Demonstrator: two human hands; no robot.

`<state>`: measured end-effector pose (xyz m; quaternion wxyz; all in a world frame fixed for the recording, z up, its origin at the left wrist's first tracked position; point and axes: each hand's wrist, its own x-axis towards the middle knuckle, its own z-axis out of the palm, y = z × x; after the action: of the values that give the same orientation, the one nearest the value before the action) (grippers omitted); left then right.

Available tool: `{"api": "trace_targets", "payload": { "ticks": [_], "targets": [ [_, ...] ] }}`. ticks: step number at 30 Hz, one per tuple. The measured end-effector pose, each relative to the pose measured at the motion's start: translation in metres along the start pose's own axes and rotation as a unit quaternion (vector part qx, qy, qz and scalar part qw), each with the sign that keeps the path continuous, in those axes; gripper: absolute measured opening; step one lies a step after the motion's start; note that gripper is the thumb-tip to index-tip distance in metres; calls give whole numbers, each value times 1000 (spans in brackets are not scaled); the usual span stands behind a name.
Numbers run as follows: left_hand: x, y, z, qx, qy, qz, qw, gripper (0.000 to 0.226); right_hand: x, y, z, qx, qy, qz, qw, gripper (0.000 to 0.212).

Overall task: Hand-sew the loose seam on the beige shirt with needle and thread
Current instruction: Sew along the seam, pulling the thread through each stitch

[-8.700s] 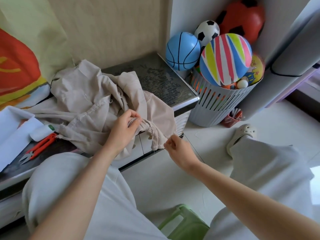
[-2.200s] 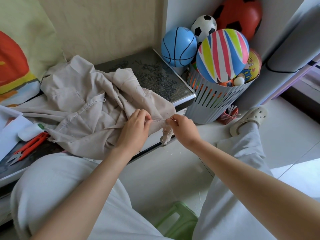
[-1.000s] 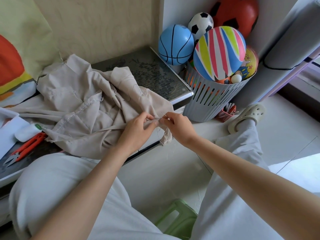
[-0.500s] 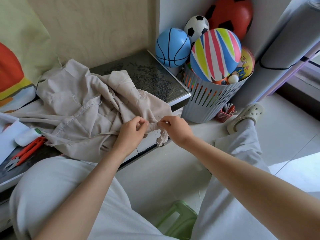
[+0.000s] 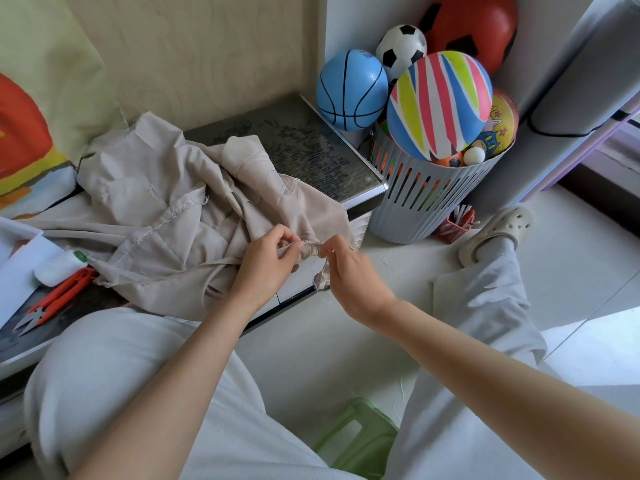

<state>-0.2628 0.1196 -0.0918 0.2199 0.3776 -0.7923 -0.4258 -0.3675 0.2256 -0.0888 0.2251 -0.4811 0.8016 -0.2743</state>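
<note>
The beige shirt [image 5: 166, 216] lies crumpled over a low dark-topped cabinet [image 5: 311, 150], one edge hanging off its front. My left hand [image 5: 266, 265] pinches the folded seam at that hanging edge. My right hand [image 5: 349, 271] is close beside it, thumb and forefinger pinched at the seam's end. The needle and thread are too small to make out.
Orange thread snips [image 5: 55, 299] and a white spool [image 5: 59, 266] lie at the left beside white paper [image 5: 17, 265]. A grey slatted basket [image 5: 429, 199] full of balls stands on the floor to the right. A green stool [image 5: 356, 434] sits between my knees.
My right hand had come in from the right to meet my left at the seam; over the last half second it has drawn slightly back right and down. My left hand keeps its pinch.
</note>
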Motion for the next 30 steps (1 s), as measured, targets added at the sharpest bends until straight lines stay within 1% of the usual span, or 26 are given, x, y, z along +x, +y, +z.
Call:
{"api": "trace_targets", "payload": {
  "ticks": [5,8,22,30],
  "targets": [
    [1,-6,0,11,3,3,1000,6,-1,-1,8,13,-7,14,1000,27],
    [1,-7,1,-1,-6,3,1000,5,-1,-1,9,12,-16,24,1000,29],
    [1,-14,1,25,-25,12,999,7,3,-8,10,10,-25,36,999,30],
    [-1,-13,0,5,-26,14,1000,7,11,-15,14,28,-24,47,998,27]
  ]
}}
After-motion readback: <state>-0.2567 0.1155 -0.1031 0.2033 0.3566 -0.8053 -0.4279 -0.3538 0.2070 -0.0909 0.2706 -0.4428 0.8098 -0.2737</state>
